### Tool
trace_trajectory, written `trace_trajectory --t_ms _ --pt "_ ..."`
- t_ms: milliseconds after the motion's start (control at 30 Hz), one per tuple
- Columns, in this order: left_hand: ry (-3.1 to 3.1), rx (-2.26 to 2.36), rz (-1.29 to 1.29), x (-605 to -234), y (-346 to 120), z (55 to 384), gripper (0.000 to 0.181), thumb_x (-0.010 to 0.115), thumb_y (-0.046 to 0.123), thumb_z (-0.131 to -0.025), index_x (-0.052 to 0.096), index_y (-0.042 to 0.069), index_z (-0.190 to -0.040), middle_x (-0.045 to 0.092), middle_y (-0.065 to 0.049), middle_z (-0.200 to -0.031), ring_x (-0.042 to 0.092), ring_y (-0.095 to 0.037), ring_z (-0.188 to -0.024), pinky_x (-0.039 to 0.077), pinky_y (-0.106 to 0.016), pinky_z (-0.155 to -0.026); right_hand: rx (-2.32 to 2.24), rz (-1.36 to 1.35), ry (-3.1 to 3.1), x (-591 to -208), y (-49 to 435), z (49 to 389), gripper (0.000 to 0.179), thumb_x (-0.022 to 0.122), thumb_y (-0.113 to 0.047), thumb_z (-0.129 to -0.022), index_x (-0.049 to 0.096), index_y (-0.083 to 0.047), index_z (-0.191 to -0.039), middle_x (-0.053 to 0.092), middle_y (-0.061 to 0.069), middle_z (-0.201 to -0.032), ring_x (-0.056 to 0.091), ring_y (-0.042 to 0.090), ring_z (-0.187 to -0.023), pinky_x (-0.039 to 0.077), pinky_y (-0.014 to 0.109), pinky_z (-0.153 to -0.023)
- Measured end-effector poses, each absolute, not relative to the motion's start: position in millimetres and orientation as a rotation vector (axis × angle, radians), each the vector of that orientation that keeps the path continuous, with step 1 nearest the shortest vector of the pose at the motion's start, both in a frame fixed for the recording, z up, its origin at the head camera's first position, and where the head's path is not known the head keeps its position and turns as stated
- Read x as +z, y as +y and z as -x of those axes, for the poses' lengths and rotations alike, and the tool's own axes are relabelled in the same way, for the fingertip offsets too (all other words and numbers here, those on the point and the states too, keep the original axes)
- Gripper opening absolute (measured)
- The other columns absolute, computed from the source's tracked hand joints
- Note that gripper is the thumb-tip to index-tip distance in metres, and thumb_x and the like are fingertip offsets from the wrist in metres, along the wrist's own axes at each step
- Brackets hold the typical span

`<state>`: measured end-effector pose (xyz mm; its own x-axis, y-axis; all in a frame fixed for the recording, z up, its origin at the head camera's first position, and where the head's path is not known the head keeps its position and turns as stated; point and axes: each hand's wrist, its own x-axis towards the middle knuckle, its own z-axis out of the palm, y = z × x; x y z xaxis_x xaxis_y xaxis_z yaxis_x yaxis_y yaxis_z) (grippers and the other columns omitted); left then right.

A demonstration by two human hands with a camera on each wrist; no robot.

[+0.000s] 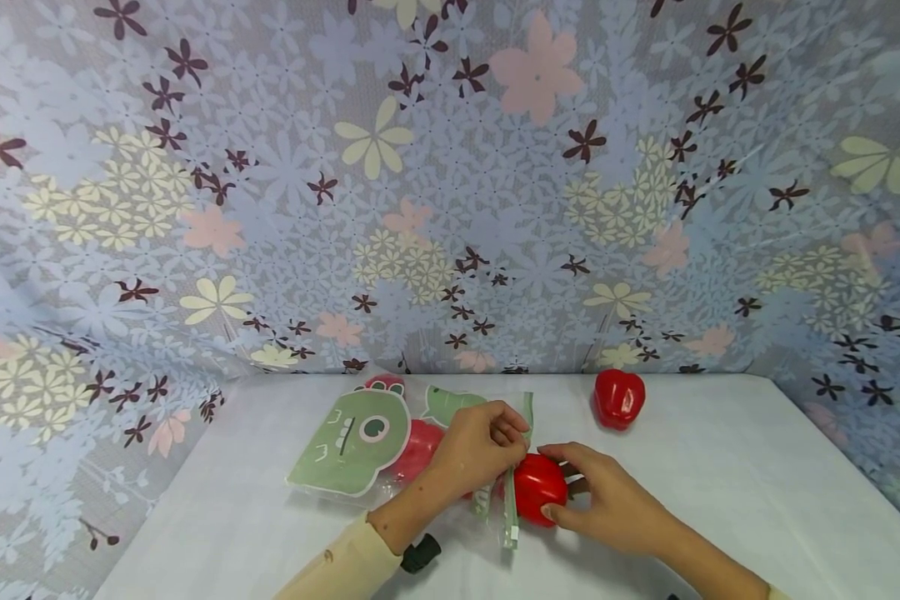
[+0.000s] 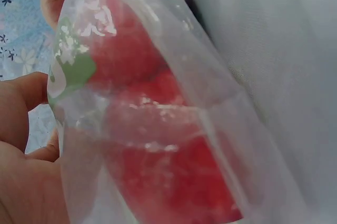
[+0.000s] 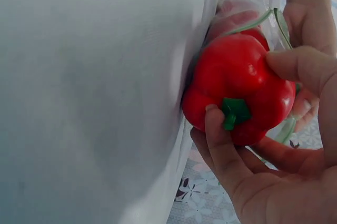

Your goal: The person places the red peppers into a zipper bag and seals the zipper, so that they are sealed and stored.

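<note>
Head view: a floral-patterned curtain in blue-grey, cream, pink and maroon fills the whole background and wraps round both sides, enclosing a white table. On the table, towards the middle, lies a clear zip-top plastic bag printed with a green cartoon face; red shapes show through its film, so it already holds red fruit or peppers. The left hand, in a cream sleeve, has its fingers curled round the bag's open edge, pinching and lifting the film, apparently to keep the mouth open towards the other hand. The right hand grasps a red bell pepper between thumb and fingertips and holds it just at the bag's mouth, touching the zip strip, low over the table. In the right wrist view, that pepper shows its green stem facing the palm, with the thumb on one flank and fingers under the other, a hold that leaves the blunt end free to go in first. The left wrist view, very close, shows the bag film stretched over red contents beside the palm. A second red bell pepper sits alone near the back of the table, well apart from both hands.
</note>
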<state>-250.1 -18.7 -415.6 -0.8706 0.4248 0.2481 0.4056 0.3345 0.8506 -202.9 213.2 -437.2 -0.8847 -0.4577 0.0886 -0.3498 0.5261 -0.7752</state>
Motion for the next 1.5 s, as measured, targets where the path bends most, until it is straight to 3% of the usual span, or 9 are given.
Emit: trace_trajectory --t_ms 600,900,1200,1500 --pt "2.533 1.652 -0.826 -416.1 -16.3 247.9 0.012 0.075 0.005 -0.089 0.074 0.012 -0.099 0.07 0.008 -0.083 0.064 -0.004 -0.07 0.058 -0.021 -0.068 -1.35 0.704 2.77 -452.1 190.6 218.3 0.064 0.092 -0.027 -0.083 0.059 -0.007 -0.135 0.068 0.004 -0.123 0.068 0.021 -0.109 0.061 0.025 -0.087" --pt "2.525 1.653 -0.801 -415.2 -17.6 249.4 0.012 0.074 0.005 -0.089 0.074 0.012 -0.099 0.07 0.008 -0.084 0.066 -0.004 -0.072 0.058 -0.02 -0.07 -1.487 0.717 2.715 -456.4 181.3 228.4 0.052 0.093 -0.021 -0.083 0.061 -0.008 -0.122 0.07 0.004 -0.115 0.069 0.023 -0.107 0.062 0.032 -0.09" --pt "2.552 1.639 -0.784 -415.5 -17.7 251.3 0.011 0.075 0.006 -0.089 0.074 0.012 -0.099 0.07 0.008 -0.083 0.066 -0.004 -0.071 0.057 -0.02 -0.068 -1.563 0.741 2.603 -459.0 185.2 235.0 0.057 0.09 -0.008 -0.082 0.057 -0.001 -0.129 0.066 0.01 -0.121 0.065 0.031 -0.116 0.059 0.031 -0.096" --pt "2.543 1.646 -0.801 -419.1 -16.6 252.3 0.014 0.075 0.004 -0.086 0.075 0.01 -0.099 0.07 0.007 -0.082 0.065 -0.005 -0.07 0.056 -0.02 -0.066 -1.518 0.721 2.729 -462.1 180.8 239.1 0.045 0.085 -0.003 -0.084 0.064 -0.004 -0.124 0.063 0.007 -0.119 0.067 0.03 -0.114 0.059 0.036 -0.097"
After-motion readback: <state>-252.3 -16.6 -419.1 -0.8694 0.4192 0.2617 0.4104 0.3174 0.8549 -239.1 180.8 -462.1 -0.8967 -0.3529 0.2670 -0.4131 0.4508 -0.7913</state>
